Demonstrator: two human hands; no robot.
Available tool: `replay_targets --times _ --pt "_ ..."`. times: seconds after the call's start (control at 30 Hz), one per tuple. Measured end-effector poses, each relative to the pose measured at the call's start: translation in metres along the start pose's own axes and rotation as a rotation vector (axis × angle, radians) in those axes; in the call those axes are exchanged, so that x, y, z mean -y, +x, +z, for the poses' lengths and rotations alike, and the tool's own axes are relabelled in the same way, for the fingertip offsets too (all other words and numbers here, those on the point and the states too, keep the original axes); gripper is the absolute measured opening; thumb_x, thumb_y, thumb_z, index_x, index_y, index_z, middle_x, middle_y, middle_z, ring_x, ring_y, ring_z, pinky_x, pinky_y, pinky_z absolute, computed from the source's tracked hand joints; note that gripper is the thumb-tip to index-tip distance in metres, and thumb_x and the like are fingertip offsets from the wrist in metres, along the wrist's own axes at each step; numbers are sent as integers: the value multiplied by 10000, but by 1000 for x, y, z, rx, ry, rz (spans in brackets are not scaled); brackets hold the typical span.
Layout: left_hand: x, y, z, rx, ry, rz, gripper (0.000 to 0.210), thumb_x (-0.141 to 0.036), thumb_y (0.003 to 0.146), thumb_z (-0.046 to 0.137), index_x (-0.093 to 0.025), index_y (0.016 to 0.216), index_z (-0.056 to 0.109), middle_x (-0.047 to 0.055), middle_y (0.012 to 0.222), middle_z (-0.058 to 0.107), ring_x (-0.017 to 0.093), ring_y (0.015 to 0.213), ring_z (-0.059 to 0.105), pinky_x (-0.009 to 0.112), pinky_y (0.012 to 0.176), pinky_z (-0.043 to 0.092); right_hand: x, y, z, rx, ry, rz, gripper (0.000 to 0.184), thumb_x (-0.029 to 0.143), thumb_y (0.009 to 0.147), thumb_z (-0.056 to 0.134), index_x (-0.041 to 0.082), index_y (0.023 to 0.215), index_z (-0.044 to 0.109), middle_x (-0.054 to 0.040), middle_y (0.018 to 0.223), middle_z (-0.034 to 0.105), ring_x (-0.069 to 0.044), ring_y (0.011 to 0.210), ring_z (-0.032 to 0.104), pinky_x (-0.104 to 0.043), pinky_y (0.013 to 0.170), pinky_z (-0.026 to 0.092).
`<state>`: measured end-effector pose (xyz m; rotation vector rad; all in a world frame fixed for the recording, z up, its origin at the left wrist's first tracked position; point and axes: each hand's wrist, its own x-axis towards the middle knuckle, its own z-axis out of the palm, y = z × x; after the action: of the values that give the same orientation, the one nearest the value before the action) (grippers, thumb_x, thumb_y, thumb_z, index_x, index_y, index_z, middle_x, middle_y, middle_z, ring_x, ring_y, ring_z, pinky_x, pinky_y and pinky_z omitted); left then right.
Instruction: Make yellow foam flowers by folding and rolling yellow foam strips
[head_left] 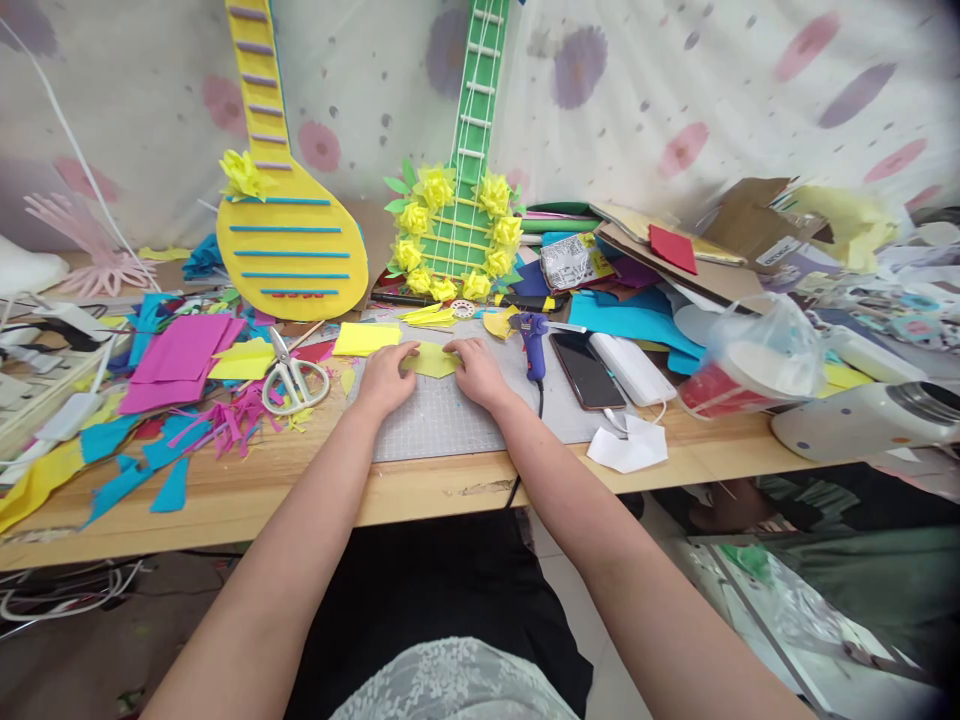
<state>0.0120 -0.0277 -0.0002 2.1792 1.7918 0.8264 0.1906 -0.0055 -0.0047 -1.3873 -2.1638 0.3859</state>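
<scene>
A small piece of yellow paper [433, 360] is held out flat just over the grey cutting mat [442, 425]. My left hand [385, 380] grips its left edge with thumb and fingertips, and my right hand [478, 372] has its fingers closed on the right edge. Beside my left hand lies a stack of yellow paper [366, 338]. A blue glue gun [534, 345] stands right of my right hand. Behind the mat leans a green paper instrument [463, 235] ringed with yellow paper flowers [410, 252].
White-handled scissors [294, 385] and magenta paper sheets [180, 360] lie to the left among scraps. On the right are a phone [587, 370], a white power bank [632, 368], a bagged cup [750, 360] and a flask [862, 420]. A yellow paper instrument [289, 245] leans at the back.
</scene>
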Motion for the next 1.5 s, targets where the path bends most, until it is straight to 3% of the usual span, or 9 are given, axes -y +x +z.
replay_targets --times 0.17,0.33,0.57,0.77,0.9,1.03,1.13,1.27,1.5 --pt "-1 0 2 28 159 8 347 -221 772 520 -224 1098 641 43 1118 681 235 1093 555 382 992 349 7 -2 -2 -100 11 -29 376 57 731 419 165 1047 592 -82 1078 609 -235 1057 452 -375 957 360" --pt "-13 2 9 8 152 -35 365 -266 785 546 -194 1137 604 70 1089 676 254 1038 553 371 923 397 18 -5 -1 -9 -48 -144 325 126 747 495 196 1048 593 -72 1102 599 -243 1061 441 -377 922 356" --pt "-15 0 6 2 93 -18 469 -126 726 537 -221 1184 565 20 1002 689 232 996 544 344 898 413 13 1 5 -28 -87 -27 257 68 774 441 191 842 656 -85 1012 608 -237 977 456 -372 881 369" --pt "-21 -1 6 -92 193 -38 474 -115 730 509 -204 1193 547 45 970 679 250 997 537 368 894 387 14 0 4 -152 -102 -79 345 95 750 504 213 1050 628 -64 1190 564 -259 1121 406 -401 962 331" --pt "-30 -1 11 -132 284 -86 473 -164 768 487 -181 1240 505 98 1026 665 285 1021 535 401 873 364 26 -2 6 -48 -65 -115 301 139 809 468 223 1061 609 -53 1161 583 -211 1035 497 -332 876 392" --pt "-32 -2 11 -50 214 -42 494 -160 742 508 -196 1234 497 79 986 664 273 1013 541 395 875 365 25 0 12 13 -5 8 252 119 817 427 222 918 634 -33 1015 621 -170 893 561 -281 760 424" --pt "-23 -2 6 -70 100 -68 495 -127 687 544 -204 1176 521 38 916 654 239 955 554 377 874 381 15 2 14 -33 61 17 248 56 763 458 203 855 635 -36 1000 629 -166 950 557 -280 819 422" --pt "-8 -2 4 -125 62 -113 241 -185 729 559 -228 959 616 38 913 623 227 954 540 368 881 395 6 3 13 -17 105 -20 174 73 726 546 187 820 639 -52 996 644 -188 989 536 -315 875 409" --pt "-3 -1 10 -96 61 -115 119 -211 733 585 -247 804 674 48 924 585 226 986 513 358 911 403 10 3 7 41 115 -5 71 177 800 584 172 812 654 -56 979 650 -177 972 539 -323 932 376"
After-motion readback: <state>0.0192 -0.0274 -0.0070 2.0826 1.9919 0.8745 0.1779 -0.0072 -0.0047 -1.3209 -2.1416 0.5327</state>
